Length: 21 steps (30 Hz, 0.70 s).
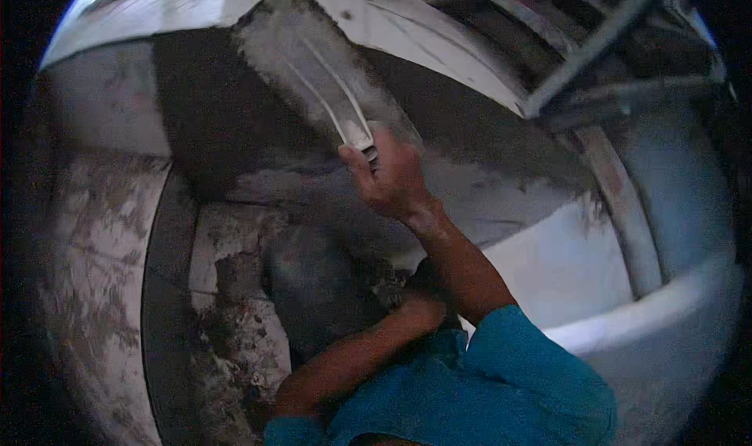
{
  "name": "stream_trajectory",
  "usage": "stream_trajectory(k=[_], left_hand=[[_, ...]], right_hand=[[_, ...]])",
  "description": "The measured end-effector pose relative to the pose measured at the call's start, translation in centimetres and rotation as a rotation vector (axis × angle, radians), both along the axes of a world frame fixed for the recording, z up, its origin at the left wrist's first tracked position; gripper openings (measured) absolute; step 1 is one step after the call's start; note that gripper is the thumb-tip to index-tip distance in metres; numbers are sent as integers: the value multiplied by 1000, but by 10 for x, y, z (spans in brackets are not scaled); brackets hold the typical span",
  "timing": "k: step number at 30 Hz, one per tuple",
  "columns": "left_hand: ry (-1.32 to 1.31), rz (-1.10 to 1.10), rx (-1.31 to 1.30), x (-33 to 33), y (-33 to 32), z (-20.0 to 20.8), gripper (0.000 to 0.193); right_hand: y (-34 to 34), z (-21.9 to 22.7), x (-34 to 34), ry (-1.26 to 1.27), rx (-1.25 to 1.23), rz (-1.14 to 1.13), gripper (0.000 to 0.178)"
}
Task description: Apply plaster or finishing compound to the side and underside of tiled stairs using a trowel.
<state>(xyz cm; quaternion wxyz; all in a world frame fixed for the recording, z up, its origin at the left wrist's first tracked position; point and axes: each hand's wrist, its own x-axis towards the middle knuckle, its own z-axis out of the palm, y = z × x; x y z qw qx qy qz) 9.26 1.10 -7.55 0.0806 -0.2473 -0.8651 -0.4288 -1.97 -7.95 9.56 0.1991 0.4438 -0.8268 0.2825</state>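
Observation:
My right hand (394,175) is closed round the handle end of a plastering trowel (270,42). Its long rectangular blade is smeared with grey cement and points up and to the left. The blade lies over a band of dark, damp-looking plaster (200,93), and its upper corner reaches past the band's far edge; whether it touches the surface I cannot tell. Low in front of my body is my left hand (423,313), beside my dark-clad leg (317,285). The left fingers are blurred and partly hidden, so what they do cannot be seen.
At the upper right a grey metal bar (599,46) juts across, near a wooden strip (623,203). A pale panel (560,262) stands right of my arm. Rough, cement-stained floor (243,328) lies at lower left, beside a pale stained slab (102,266).

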Motion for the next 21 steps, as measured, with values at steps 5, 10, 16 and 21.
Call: stream_trajectory(k=[5, 10, 16, 21], left_hand=[[-138, -256, -315, -5, -18, 20, 27], [-135, -325, -451, -15, 32, -11, 25], [97, -195, -418, 8, 87, -103, 23], [120, -282, -310, -8, 105, -114, 24]], right_hand=[[106, -36, -31, -126, -98, -159, 32], [290, -121, -89, 589, -17, -334, 19], [218, -89, -47, -315, -516, -416, 40], [150, -89, -75, 104, -286, -286, 45]])
